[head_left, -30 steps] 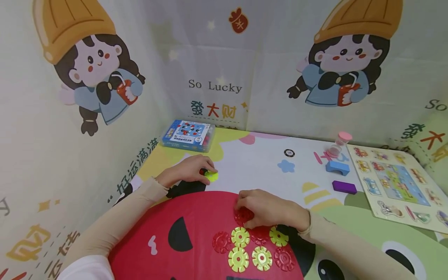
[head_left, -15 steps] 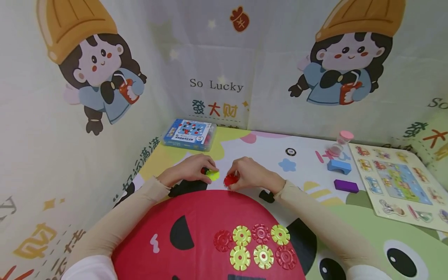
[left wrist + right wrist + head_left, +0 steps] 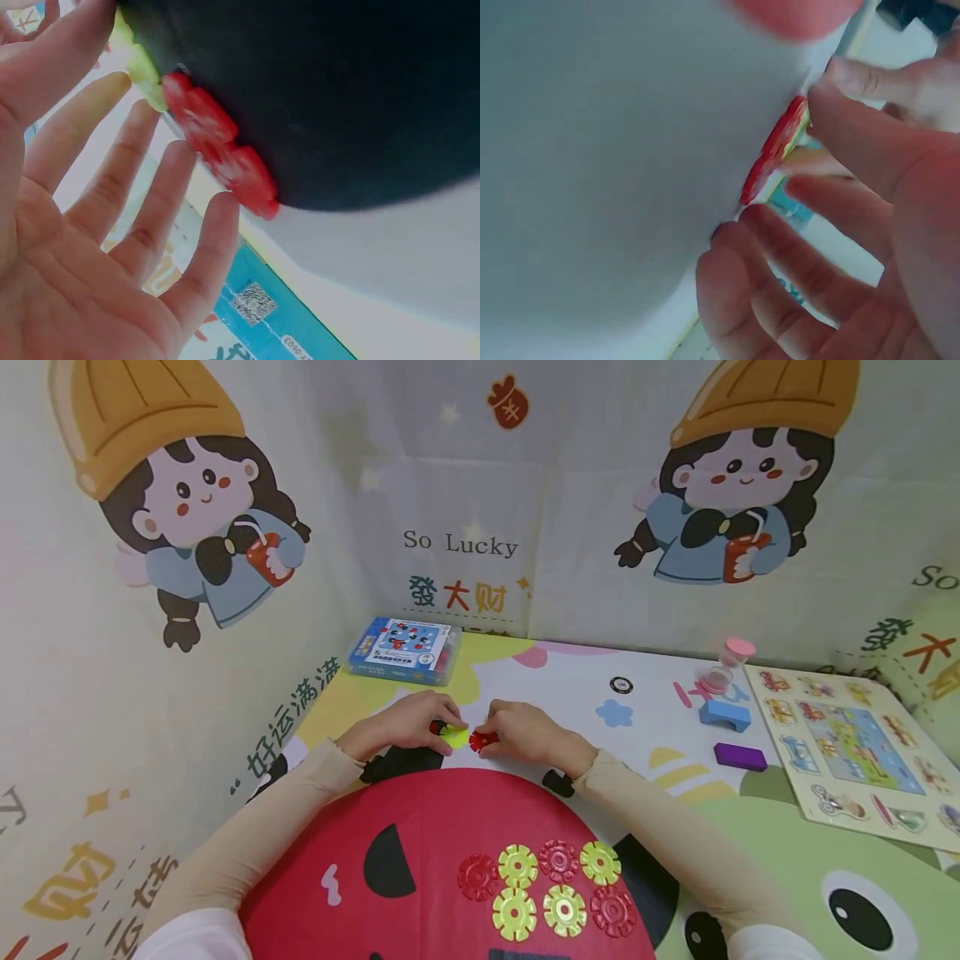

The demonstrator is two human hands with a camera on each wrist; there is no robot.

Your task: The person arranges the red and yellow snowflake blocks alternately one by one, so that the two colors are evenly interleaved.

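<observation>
In the head view, my left hand pinches a yellow interlocking disc just above the table. A red disc shows under that hand, beside the yellow one; in the left wrist view this red disc lies along the fingertips, next to the yellow disc. My right hand pinches another red disc, its edge right at the yellow disc. Its fingers hide part of it. Several loose red and yellow discs, among them a yellow disc, lie on the red printed patch nearer the body.
A blue-labelled plastic box sits at the back left. To the right are a black-and-white chip, a pink-capped hourglass, a blue arch block, a purple block and a picture puzzle board.
My right hand has picked up a red disc from the group on the red patch and carried it away from the body and leftward to the yellow disc. The left hand has stayed in place.
</observation>
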